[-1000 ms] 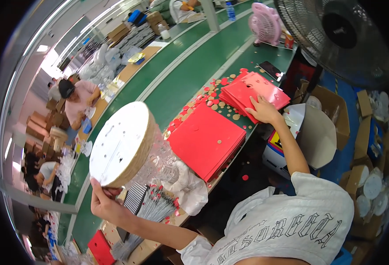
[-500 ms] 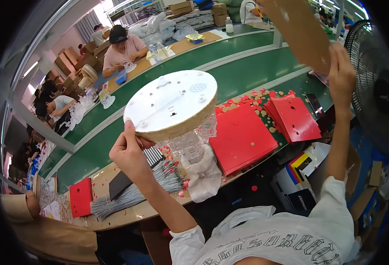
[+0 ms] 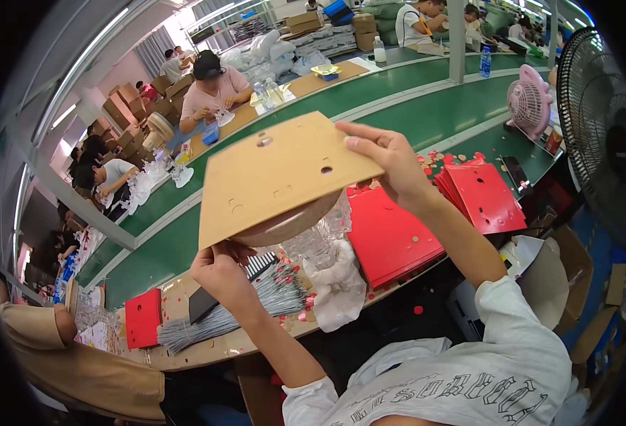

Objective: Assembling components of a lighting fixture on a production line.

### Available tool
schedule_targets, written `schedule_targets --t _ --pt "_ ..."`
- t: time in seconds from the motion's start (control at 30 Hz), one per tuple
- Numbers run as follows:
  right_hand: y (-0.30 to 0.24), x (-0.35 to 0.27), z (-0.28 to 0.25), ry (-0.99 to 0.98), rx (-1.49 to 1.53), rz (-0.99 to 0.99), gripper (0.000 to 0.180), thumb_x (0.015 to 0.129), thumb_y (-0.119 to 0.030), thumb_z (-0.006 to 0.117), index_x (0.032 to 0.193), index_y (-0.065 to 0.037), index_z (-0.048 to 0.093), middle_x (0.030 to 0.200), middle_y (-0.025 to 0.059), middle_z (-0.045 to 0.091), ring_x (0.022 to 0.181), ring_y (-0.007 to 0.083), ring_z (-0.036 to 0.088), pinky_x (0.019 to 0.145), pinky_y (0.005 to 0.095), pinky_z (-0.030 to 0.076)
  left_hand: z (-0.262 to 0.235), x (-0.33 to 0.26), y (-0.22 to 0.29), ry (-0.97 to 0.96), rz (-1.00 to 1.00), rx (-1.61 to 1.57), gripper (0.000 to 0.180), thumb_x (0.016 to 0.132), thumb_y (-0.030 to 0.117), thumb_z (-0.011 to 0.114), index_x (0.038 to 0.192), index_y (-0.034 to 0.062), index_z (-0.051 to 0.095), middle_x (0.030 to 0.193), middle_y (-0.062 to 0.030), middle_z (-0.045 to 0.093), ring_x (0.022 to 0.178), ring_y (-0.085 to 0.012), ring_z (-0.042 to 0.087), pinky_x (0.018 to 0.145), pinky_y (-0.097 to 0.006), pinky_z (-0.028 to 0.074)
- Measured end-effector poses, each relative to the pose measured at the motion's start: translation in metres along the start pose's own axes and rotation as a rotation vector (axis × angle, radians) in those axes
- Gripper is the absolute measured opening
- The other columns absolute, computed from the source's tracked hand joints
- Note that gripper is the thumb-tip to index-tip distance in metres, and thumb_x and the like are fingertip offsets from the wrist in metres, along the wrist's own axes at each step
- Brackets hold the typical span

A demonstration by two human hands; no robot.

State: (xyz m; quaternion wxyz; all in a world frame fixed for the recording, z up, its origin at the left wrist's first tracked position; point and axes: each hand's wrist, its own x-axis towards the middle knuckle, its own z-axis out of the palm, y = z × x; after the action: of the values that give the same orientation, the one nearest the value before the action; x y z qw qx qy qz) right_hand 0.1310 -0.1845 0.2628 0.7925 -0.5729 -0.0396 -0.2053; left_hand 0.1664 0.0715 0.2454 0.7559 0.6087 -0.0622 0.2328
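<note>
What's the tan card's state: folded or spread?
Spread: one broad face of the tan card shows, no fold visible; the right hand holds its right edge.

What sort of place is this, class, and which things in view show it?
Probably a factory assembly workshop: a long green conveyor-like line runs through it, a person in a pink top works beyond it, and red punched sheets lie stacked nearby.

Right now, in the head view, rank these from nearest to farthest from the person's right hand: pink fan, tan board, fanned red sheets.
1. Tan board: gripped by the right hand, extending left.
2. Fanned red sheets: lower down, to the hand's right.
3. Pink fan: farther right, beyond the sheets.
</note>
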Motion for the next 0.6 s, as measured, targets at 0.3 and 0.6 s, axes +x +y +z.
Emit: schedule_targets --t 0.3,0.6 --pt "0.000 0.000 -0.004 -0.044 -0.436 -0.156 0.026 0.095 -0.015 0.061 0.114 0.000 0.071 0.096 0.0086 0.073 0.080 0.0064 0.065 0.071 0.0204 0.052 -0.002 0.002 -0.007 0.033 0.034 -0.045 0.035 0.102 0.020 0.046 0.074 0.0020 0.057 0.058 0.0004 0.050 0.042 -0.0061 0.036 0.037 -0.022 0.023" --pt "-0.015 0.020 -0.009 -0.174 -0.710 -0.241 0.024 0.094 -0.012 0.061 0.112 -0.003 0.073 0.092 0.0075 0.074 0.076 0.0064 0.064 0.069 0.0214 0.051 0.000 -0.001 0.014 -0.090 -0.052 -0.268 0.057 0.100 0.049 0.045 0.061 0.0075 0.051 0.051 -0.0019 0.048 0.038 -0.0072 0.036 0.035 -0.021 0.022"
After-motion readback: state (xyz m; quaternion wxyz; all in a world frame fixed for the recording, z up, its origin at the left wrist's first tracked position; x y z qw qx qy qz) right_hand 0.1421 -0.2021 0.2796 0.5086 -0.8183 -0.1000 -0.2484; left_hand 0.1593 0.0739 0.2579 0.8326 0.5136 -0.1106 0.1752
